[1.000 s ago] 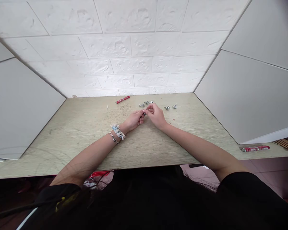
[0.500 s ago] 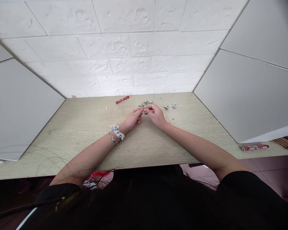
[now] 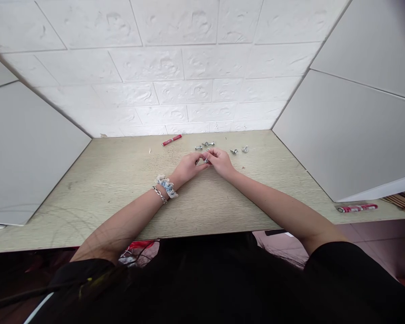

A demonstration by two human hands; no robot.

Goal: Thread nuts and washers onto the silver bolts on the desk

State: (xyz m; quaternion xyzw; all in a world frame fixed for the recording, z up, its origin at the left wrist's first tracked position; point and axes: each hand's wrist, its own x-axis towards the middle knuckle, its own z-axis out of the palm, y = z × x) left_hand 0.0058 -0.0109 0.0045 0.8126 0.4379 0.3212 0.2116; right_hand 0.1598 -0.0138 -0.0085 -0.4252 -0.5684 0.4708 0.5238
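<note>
My left hand (image 3: 188,167) and my right hand (image 3: 221,163) meet over the middle of the tabletop, fingertips together. Between them is a small silver bolt (image 3: 206,160), mostly covered by the fingers. The right thumb and fingers pinch it, and the left thumb and fingers close on it from the other side. Whether a nut sits on it, I cannot make out. Just beyond the hands lie more silver bolts (image 3: 198,147), with others (image 3: 208,144) close by. To the right of my right hand rest a bolt (image 3: 234,151) and another silver fastener (image 3: 245,149).
A red marker-like tube (image 3: 172,140) lies near the white brick-pattern wall (image 3: 170,92). Another red tube (image 3: 357,208) is at the table's right front edge. Grey panels stand on the left (image 3: 37,148) and right (image 3: 351,135). Small crumbs dot the pale wooden tabletop (image 3: 202,211).
My left hand has rolled over, back now upward and thumb stretched beneath the bolt. The right hand has shifted slightly, and more of the bolt shows between the fingers.
</note>
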